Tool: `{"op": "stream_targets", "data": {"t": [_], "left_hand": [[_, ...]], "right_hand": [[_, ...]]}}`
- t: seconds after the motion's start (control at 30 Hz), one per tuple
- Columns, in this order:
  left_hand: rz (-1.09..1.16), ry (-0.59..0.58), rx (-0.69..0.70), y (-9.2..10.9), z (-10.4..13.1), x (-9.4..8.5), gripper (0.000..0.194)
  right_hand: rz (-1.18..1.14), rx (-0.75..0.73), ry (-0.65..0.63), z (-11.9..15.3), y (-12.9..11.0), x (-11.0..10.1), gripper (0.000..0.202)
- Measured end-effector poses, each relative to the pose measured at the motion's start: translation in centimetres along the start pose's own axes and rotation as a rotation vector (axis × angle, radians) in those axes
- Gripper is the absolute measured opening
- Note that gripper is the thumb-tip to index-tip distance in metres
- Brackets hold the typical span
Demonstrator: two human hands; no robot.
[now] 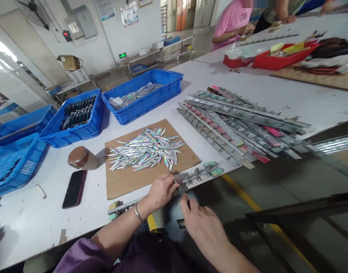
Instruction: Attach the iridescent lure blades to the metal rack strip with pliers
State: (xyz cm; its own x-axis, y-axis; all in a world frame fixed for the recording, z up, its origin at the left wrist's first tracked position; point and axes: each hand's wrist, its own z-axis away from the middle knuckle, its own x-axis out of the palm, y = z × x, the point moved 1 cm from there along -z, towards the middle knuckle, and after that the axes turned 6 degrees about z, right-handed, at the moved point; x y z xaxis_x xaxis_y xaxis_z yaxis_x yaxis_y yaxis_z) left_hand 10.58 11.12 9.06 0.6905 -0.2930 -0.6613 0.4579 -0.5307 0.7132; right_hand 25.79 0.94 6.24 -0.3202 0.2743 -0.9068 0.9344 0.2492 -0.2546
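A small silver piece (179,186) is located at lower centre of the frame, pinched in the left hand (162,191). The right hand (201,222) has fingers curled at the piece's lower end; whether it grips cannot be told. A metal strip (130,204) lies along the front edge of the bench (91,220). At centre, silver slivers (145,149) are heaped on cardboard (117,185). A phone (74,189) lies at lower left.

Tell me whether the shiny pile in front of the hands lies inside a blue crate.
No, the shiny pile lies on a flat cardboard sheet on the table.
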Motion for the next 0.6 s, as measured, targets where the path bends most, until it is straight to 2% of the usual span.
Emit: {"op": "stream_targets", "data": {"t": [0.1, 0.27, 0.4, 0.5, 0.6], "left_hand": [[0.025, 0.004, -0.026, 0.1, 0.0, -0.3, 0.024], [0.003, 0.020, -0.008, 0.3, 0.0, -0.5, 0.022], [-0.008, 0.020, -0.005, 0.3, -0.1, -0.6, 0.023], [0.004, 0.026, -0.012, 0.3, -0.1, -0.7, 0.022], [-0.011, 0.031, -0.014, 0.4, 0.0, -0.6, 0.018]], "right_hand": [[-0.017, 0.048, 0.005, -0.1, -0.3, 0.4, 0.042], [0.092, -0.015, 0.012, 0.0, -0.8, 1.4, 0.047], [0.123, -0.012, 0.069, 0.0, -0.4, 1.7, 0.044], [-0.084, -0.029, 0.107, 0.0, 0.7, 1.9, 0.037], [-0.518, 0.080, 0.037, 0.1, 2.0, 2.5, 0.022]]}}
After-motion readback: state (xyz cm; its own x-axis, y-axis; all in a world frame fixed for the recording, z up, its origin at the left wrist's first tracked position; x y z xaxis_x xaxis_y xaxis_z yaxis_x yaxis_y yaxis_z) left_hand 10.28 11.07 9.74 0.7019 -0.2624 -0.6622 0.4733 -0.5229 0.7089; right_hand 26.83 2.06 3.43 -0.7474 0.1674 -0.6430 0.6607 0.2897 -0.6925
